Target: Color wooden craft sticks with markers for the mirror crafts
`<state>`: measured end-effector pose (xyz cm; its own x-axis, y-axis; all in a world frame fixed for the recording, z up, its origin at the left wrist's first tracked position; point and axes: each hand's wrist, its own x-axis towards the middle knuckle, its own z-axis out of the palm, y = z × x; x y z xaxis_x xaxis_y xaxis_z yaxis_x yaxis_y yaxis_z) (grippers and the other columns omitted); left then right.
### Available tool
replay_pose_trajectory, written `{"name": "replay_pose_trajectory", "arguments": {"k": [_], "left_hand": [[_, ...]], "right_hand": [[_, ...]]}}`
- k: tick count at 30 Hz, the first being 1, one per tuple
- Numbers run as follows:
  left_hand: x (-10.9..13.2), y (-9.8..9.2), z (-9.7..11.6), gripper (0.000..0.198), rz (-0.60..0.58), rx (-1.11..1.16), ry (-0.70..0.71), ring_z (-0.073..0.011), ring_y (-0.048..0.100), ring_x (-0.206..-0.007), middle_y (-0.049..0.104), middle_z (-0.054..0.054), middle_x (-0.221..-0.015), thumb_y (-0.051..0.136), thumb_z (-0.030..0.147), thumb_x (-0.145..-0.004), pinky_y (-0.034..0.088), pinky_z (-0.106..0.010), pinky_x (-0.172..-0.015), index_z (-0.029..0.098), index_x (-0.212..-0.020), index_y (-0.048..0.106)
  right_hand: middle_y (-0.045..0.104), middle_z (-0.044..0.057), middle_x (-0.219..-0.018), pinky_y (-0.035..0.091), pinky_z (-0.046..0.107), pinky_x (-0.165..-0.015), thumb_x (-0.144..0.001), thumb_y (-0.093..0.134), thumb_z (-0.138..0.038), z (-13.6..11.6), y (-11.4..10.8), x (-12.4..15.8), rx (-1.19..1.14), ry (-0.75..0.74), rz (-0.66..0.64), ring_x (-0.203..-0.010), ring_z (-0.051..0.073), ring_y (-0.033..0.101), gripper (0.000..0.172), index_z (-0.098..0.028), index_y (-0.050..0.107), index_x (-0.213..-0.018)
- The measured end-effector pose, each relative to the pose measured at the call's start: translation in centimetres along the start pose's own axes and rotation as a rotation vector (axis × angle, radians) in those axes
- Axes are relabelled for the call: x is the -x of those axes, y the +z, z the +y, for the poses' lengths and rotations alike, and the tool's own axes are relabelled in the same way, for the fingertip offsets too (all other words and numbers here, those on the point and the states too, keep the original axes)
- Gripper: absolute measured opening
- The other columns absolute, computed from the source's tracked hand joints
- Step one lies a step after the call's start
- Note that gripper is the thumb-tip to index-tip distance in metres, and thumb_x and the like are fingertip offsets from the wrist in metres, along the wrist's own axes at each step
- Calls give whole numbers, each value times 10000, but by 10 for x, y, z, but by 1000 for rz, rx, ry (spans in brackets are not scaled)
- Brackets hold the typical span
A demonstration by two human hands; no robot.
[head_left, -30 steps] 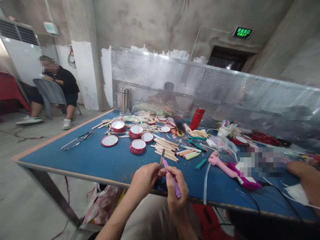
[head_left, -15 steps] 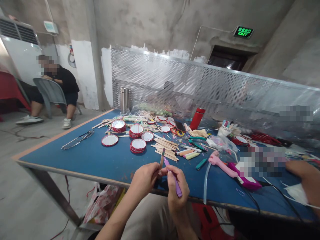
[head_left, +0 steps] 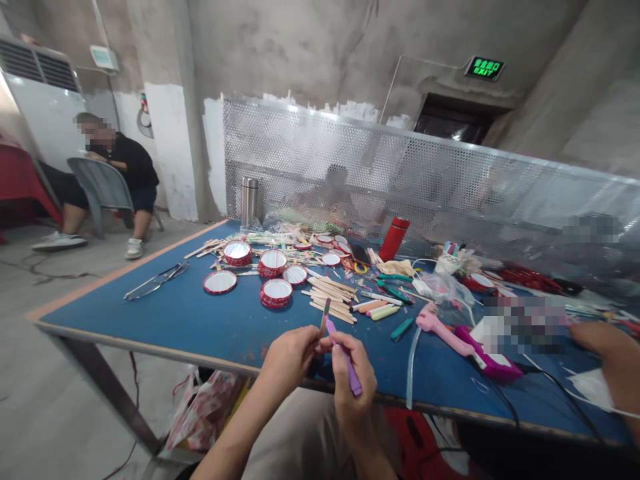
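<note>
The sign (head_left: 484,67) high on the wall (head_left: 300,47) reads "EXIT" in green, beneath a row of green Chinese characters.

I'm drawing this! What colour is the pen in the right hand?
The pen is purple, seen best in the head view.

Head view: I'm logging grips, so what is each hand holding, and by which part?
The left hand pinches a thin, flat, dark-tipped wooden stick near its lower visible end; the right hand grips a slim purple pen-like tool around its middle.
</note>
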<state>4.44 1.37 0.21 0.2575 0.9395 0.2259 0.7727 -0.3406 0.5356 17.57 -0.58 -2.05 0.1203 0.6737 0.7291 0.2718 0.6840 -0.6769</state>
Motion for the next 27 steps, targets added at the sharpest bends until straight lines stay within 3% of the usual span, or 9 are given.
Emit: {"name": "replay_pose_trajectory", "arguments": {"k": [9,17,27], "left_hand": [[0,2,-1,168,19,5,9,-149,568,-693,636,-4,-745,402,143,-851,338,-239,-618,214,-743,510],[1,0,0,149,12,29,14,-155,586,-731,648,-14,-778,417,150,-854,352,-234,-637,210,-765,522],[1,1,0,175,21,-2,8,-147,584,-705,642,-4,-754,424,111,-849,344,-228,-621,207,-747,529]], "right_hand": [[699,22,-850,533,263,-717,-916,482,-223,1,1,3,-2,60,66,-758,152,666,179,-199,629,-1014],[694,30,-850,534,268,-705,-912,474,-213,-4,0,-1,1,-2,24,-760,158,663,177,-196,631,-993],[704,31,-842,536,280,-714,-920,472,-235,3,1,4,6,46,64,-747,161,670,186,-186,624,-1014]]}}
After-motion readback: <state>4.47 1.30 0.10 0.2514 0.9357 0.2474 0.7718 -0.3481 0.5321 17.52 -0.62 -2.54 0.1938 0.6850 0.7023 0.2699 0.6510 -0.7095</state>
